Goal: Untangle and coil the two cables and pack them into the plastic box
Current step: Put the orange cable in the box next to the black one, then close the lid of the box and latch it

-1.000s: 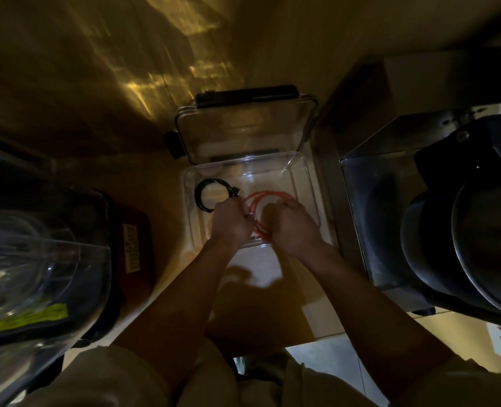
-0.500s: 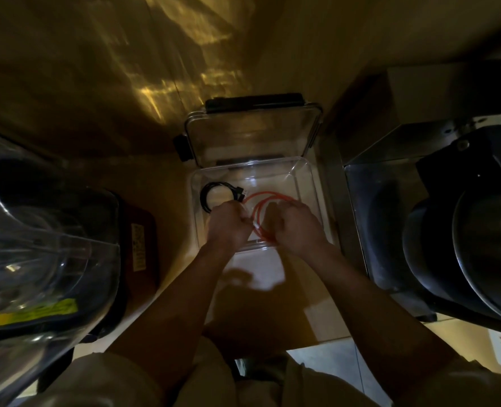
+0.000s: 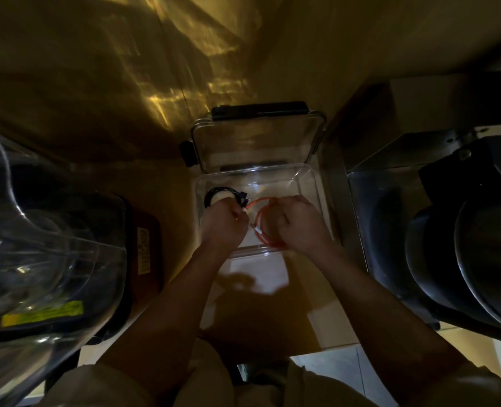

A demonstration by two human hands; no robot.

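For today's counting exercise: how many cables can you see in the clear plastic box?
2. The black cable lies coiled at the box's far left, by the left hand. The orange cable is coiled mid-box, partly hidden under the right hand.

Clear glossy plastic box [image 3: 316, 183] (lid latches matt black) on a smooth wood-toned counter [image 3: 167, 183].

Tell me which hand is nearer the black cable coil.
Left. The left hand sits right against the black cable coil in the plastic box; the right hand is further off, on the orange cable.
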